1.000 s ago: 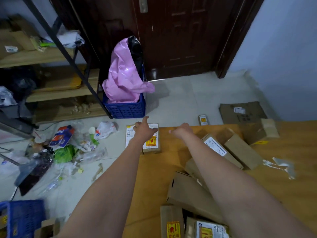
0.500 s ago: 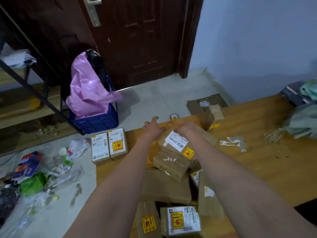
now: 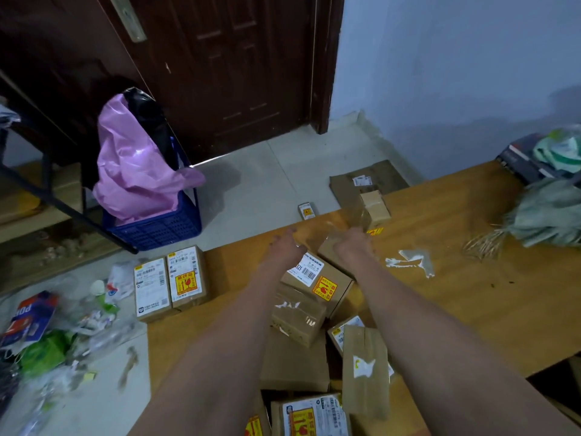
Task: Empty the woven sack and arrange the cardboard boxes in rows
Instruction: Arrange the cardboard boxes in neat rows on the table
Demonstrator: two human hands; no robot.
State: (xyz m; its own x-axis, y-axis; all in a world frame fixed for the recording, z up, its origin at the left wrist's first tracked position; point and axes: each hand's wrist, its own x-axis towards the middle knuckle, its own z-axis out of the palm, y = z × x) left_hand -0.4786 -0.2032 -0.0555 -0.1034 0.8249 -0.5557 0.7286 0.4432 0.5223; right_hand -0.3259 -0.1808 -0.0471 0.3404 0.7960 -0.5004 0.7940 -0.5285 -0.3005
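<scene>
Several cardboard boxes lie jumbled on a wooden board on the floor. Topmost is a labelled box with a yellow fragile sticker; a plain brown box lies just behind it. My left hand touches the labelled box's far left corner with its fingers stretched out. My right hand rests over the plain box, its fingers blurred and hidden. Two labelled boxes stand side by side at the board's left edge. The grey-green woven sack lies crumpled at the right.
A taped box sits at the board's far edge, with a tiny box and flattened cardboard on the tiles beyond. A blue crate holds a pink bag. Plastic litter covers the left floor. The door is shut.
My left hand left the box it had set beside the other at the board's left edge. Both hands came to the labelled box on the pile, then reached slightly farther.
</scene>
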